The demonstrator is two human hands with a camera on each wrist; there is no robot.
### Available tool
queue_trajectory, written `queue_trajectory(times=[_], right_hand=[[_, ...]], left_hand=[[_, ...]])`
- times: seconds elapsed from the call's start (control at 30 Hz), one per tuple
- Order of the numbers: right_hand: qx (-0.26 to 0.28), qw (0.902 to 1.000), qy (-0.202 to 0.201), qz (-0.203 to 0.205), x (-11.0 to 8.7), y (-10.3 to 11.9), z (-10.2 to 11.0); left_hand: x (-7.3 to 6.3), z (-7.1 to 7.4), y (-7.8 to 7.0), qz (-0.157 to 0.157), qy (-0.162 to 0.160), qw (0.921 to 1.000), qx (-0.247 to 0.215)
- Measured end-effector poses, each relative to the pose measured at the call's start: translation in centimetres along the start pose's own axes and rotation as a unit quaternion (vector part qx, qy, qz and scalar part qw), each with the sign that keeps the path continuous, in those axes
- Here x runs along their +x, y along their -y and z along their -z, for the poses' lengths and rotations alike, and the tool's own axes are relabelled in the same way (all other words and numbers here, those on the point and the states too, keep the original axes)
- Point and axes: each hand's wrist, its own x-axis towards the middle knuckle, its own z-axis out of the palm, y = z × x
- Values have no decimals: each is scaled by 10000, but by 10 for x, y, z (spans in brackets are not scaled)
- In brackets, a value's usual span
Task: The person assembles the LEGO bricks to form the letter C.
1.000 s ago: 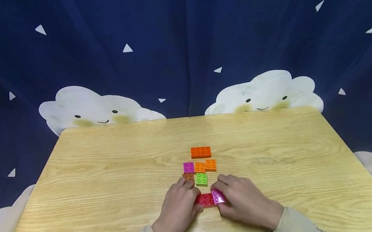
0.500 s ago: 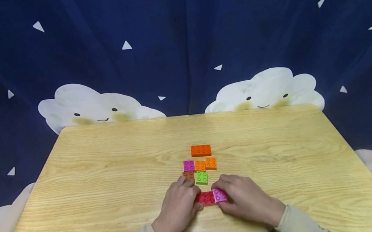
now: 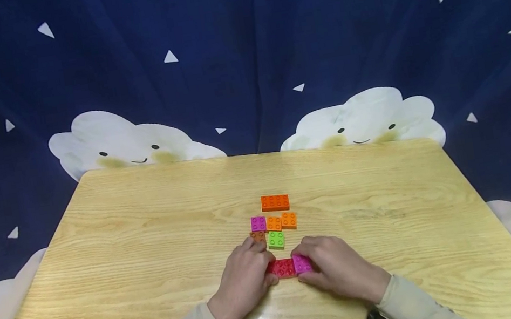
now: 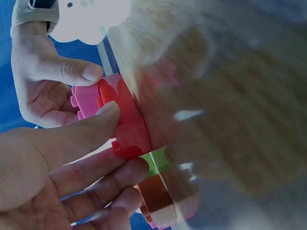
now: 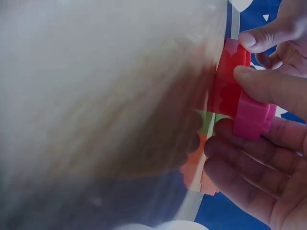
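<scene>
A red brick [image 3: 283,268] lies on the table near its front middle. My left hand [image 3: 244,275] holds its left end, with the thumb on the near side in the left wrist view. At the red brick's right end, a pink brick [image 3: 302,263] sits higher than the red one, stud side up. My right hand [image 3: 336,265] grips this pink brick between thumb and fingers. In the right wrist view the pink brick [image 5: 252,117] meets the red brick [image 5: 230,79]; whether the studs are fully pressed in I cannot tell. The left fingers partly cover a brown brick [image 3: 258,236].
Just beyond the hands are a lime green brick [image 3: 276,240], a purple brick [image 3: 258,224] and two small orange bricks, one at the right [image 3: 289,220]. Farther back lies a long orange brick [image 3: 274,202]. The wooden table [image 3: 145,213] ends at a dark blue curtain [image 3: 218,34].
Both hands keep their holds on the red and pink bricks. The pink brick looked slightly tilted half a second ago and now looks straighter. The whole head view has shifted slightly.
</scene>
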Motion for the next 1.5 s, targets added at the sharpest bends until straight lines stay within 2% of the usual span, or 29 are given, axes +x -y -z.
queue_trajectory(times=[0.5, 0.8, 1.17, 1.5], right_hand=[[-457, 9985, -227, 188, 5, 4, 0], [-701, 9975, -73, 61, 12, 9, 4], [-747, 9972, 39, -11, 15, 8, 0], [-791, 9968, 109, -4, 15, 10, 0]], left_hand=[[1, 0, 1, 12, -27, 10000, -76], [3, 0, 0, 43, 12, 9998, -191], [4, -1, 2, 63, 78, 9997, -203], [4, 0, 3, -104, 58, 9999, -28]])
